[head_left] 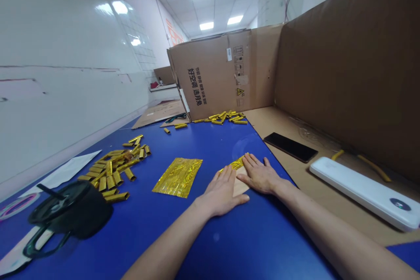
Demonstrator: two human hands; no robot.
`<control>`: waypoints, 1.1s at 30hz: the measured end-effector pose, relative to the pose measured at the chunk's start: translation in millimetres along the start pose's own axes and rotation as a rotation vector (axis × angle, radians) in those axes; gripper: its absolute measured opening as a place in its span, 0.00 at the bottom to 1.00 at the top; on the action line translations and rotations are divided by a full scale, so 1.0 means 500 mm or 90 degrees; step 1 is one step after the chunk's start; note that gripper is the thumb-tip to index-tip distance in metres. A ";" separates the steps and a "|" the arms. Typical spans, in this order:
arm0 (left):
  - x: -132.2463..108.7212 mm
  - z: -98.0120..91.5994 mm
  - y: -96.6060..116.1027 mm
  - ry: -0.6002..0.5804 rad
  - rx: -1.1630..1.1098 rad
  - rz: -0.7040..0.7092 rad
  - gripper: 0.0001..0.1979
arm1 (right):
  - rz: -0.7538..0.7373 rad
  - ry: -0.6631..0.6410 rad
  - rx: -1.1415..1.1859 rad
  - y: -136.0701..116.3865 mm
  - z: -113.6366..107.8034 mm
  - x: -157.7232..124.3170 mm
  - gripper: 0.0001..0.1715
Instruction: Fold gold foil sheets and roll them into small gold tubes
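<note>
My left hand (221,192) lies flat with its fingers stretched forward. Beside it, my right hand (260,175) also lies flat, fingertips pointing away from me. Both press on a pale, paper-like piece (241,179), mostly covered by the hands. A strip of shiny gold foil (238,163) shows along its far edge, at my fingertips. To the left of my hands a gold foil sheet (179,177) is spread flat on the blue table (210,245). Whether the foil under my fingers is folded or rolled cannot be made out.
Gold tubes lie in a pile (114,168) at left and another pile (226,117) at the back. A dark lidded mug (72,210) stands front left. Scissors (175,118) lie near the cardboard box (213,78). At right are a phone (290,146) and a white oblong device (361,192).
</note>
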State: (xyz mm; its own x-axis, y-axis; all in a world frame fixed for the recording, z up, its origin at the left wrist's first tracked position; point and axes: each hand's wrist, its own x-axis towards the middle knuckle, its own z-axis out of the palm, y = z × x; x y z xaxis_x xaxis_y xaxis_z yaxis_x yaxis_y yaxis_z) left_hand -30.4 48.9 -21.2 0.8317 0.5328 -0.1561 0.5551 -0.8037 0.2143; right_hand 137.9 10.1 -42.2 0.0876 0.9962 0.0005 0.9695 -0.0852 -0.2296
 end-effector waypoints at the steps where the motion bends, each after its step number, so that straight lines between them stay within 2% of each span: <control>1: -0.003 -0.004 -0.003 -0.003 -0.002 -0.006 0.43 | -0.006 -0.005 0.003 0.002 -0.002 0.000 0.45; 4: -0.012 -0.015 -0.005 -0.015 0.001 -0.016 0.42 | -0.002 -0.017 0.008 0.016 -0.010 0.003 0.45; 8: -0.018 -0.023 -0.005 -0.022 0.013 -0.021 0.43 | 0.058 -0.008 0.004 0.043 -0.020 0.009 0.43; 12: -0.015 -0.021 -0.018 -0.013 0.010 -0.014 0.41 | 0.081 0.067 -0.005 0.032 -0.032 0.006 0.42; 14: -0.013 -0.019 -0.028 -0.008 0.000 -0.001 0.41 | 0.017 0.115 0.011 0.005 -0.034 -0.002 0.41; 15: -0.012 -0.017 -0.032 -0.005 -0.006 0.008 0.41 | -0.035 0.114 0.033 -0.011 -0.033 -0.007 0.40; 18: -0.011 -0.014 -0.041 0.007 -0.014 0.030 0.41 | -0.176 0.022 0.113 -0.048 -0.021 -0.021 0.40; 20: -0.010 -0.014 -0.044 0.009 -0.008 0.029 0.42 | -0.208 -0.020 0.131 -0.055 -0.013 -0.024 0.40; 22: -0.008 -0.016 -0.045 0.007 0.000 0.014 0.41 | -0.187 -0.031 0.121 -0.046 -0.009 -0.022 0.39; 28: 0.002 -0.021 -0.062 0.022 0.002 -0.017 0.38 | -0.041 -0.027 0.035 -0.013 -0.024 -0.011 0.41; 33: 0.011 -0.018 -0.090 0.056 0.022 -0.060 0.35 | -0.032 -0.042 -0.043 -0.054 -0.038 -0.032 0.44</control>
State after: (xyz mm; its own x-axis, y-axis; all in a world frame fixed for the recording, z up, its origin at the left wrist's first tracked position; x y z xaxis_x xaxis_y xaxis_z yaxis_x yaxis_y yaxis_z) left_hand -50.7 90.4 -22.9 0.7742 0.6268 -0.0880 0.6318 -0.7567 0.1684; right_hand 114.8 -4.0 -17.7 0.0259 0.9982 -0.0547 0.9858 -0.0346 -0.1644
